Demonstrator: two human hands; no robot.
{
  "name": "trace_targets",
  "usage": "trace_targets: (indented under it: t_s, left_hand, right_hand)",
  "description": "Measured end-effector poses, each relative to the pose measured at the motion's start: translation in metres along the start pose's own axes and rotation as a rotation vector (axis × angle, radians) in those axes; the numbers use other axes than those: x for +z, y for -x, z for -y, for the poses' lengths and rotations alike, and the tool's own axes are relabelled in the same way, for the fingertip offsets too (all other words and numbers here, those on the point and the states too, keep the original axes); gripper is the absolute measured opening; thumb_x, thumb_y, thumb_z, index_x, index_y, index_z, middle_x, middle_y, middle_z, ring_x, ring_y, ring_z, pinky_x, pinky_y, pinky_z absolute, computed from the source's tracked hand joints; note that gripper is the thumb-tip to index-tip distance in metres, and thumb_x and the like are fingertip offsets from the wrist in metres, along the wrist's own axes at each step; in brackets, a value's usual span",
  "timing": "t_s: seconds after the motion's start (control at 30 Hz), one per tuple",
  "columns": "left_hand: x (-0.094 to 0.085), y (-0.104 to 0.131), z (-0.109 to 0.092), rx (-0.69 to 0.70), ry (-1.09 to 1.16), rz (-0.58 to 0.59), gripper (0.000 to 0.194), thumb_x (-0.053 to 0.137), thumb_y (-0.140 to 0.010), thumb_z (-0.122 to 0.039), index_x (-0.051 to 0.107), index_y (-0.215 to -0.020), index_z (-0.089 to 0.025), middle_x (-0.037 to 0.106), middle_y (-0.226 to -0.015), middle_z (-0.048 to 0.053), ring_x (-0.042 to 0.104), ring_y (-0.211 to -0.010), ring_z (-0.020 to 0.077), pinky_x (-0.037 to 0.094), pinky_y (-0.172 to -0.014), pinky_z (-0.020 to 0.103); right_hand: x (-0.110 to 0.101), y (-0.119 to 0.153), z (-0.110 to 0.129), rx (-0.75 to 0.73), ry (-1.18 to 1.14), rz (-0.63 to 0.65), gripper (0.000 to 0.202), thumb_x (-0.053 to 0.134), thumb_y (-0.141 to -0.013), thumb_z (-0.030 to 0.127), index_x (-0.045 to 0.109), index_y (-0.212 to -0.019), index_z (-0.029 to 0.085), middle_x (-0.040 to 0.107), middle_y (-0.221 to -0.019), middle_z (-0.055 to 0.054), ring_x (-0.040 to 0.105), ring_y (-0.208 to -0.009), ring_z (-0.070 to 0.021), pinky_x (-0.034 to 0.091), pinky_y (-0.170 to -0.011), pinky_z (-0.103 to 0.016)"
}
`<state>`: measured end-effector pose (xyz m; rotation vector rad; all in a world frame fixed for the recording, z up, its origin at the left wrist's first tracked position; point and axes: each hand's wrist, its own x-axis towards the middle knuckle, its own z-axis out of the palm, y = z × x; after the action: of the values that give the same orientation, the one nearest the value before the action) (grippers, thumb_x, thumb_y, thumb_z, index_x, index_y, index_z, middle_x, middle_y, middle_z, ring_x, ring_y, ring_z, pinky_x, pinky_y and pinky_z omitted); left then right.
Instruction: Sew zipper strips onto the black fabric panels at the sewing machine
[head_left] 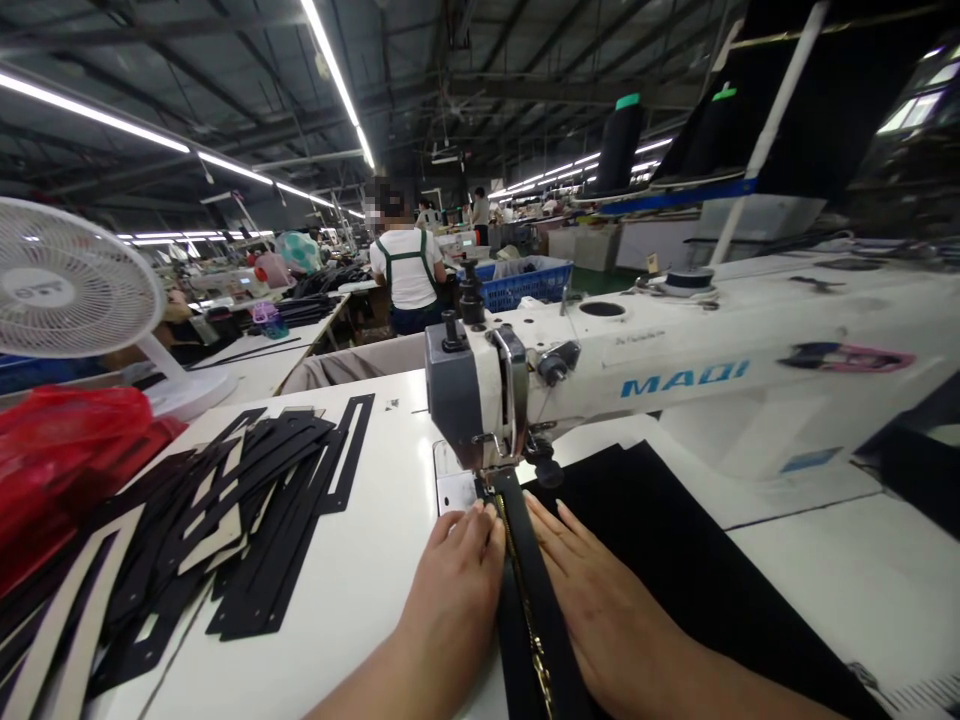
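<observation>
A black strip with a gold zipper (523,590) runs lengthwise under the presser foot of a white sewing machine (675,350). My left hand (461,575) rests on the strip's left edge, its fingers pressed together near the needle area. My right hand (592,590) lies flat along the right side, fingers stretched forward over the black material. Beneath and beyond my right hand spreads a large black panel (675,540). On the left of the white table lies a pile of black frame-shaped pieces (262,520), some showing beige sides.
A white fan (60,285) and a red plastic bag (67,450) stand at the left. Behind the machine are a blue basket (529,288) and a person in a white shirt (409,265). Dark thread cones (619,150) stand at the upper right.
</observation>
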<state>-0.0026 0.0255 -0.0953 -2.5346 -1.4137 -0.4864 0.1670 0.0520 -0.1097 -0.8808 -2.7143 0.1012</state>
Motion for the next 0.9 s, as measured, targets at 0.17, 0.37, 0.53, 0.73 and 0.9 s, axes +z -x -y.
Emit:
trace_targets:
  t_s: [0.17, 0.37, 0.53, 0.73, 0.9]
  left_hand:
    - [0.004, 0.000, 0.001, 0.000, -0.003, -0.014, 0.031, 0.040, -0.084, -0.005, 0.052, -0.113, -0.008, 0.058, -0.111, 0.017, 0.054, -0.104, 0.0267, 0.047, -0.087, 0.043]
    - [0.002, -0.001, 0.002, 0.017, -0.039, -0.024, 0.029, 0.040, -0.086, -0.006, 0.054, -0.111, -0.008, 0.058, -0.111, 0.017, 0.055, -0.103, 0.0264, 0.049, -0.086, 0.043]
    - [0.004, 0.000, 0.006, 0.028, -0.095, -0.043, 0.027, 0.041, -0.085, -0.006, 0.061, -0.102, -0.010, 0.058, -0.111, 0.016, 0.056, -0.098, 0.0261, 0.051, -0.082, 0.042]
    - [0.008, 0.004, 0.019, 0.114, -0.112, -0.049, 0.034, 0.035, -0.088, -0.012, 0.057, -0.114, -0.012, 0.058, -0.109, 0.015, 0.055, -0.097, 0.0258, 0.053, -0.079, 0.039]
    - [0.008, 0.002, 0.027, 0.204, -0.157, -0.071, 0.036, 0.029, -0.091, -0.019, 0.057, -0.114, -0.013, 0.058, -0.109, 0.016, 0.056, -0.096, 0.0254, 0.055, -0.075, 0.037]
  right_hand:
    - [-0.008, -0.002, 0.001, 0.012, -0.005, 0.058, 0.053, 0.041, -0.083, 0.015, 0.038, -0.136, 0.014, 0.034, -0.140, -0.015, 0.027, -0.130, -0.0290, 0.031, -0.103, -0.051]
    - [-0.006, -0.004, 0.000, 0.064, -0.048, -0.023, 0.050, 0.041, -0.085, 0.017, 0.038, -0.135, 0.011, 0.041, -0.137, -0.015, 0.032, -0.129, -0.0237, 0.027, -0.107, -0.046]
    - [0.002, -0.009, 0.004, 0.158, -0.078, -0.171, 0.050, 0.040, -0.088, 0.018, 0.033, -0.137, 0.014, 0.047, -0.129, -0.013, 0.039, -0.121, -0.0235, 0.028, -0.106, -0.046]
    - [-0.003, -0.009, 0.005, 0.170, -0.093, -0.184, 0.053, 0.036, -0.089, 0.022, 0.025, -0.140, 0.016, 0.043, -0.130, -0.015, 0.037, -0.122, -0.0270, 0.026, -0.105, -0.049]
    - [-0.010, -0.009, 0.003, 0.167, -0.157, -0.152, 0.052, 0.035, -0.089, 0.025, 0.025, -0.139, 0.015, 0.041, -0.132, -0.016, 0.034, -0.125, -0.0273, 0.024, -0.105, -0.050]
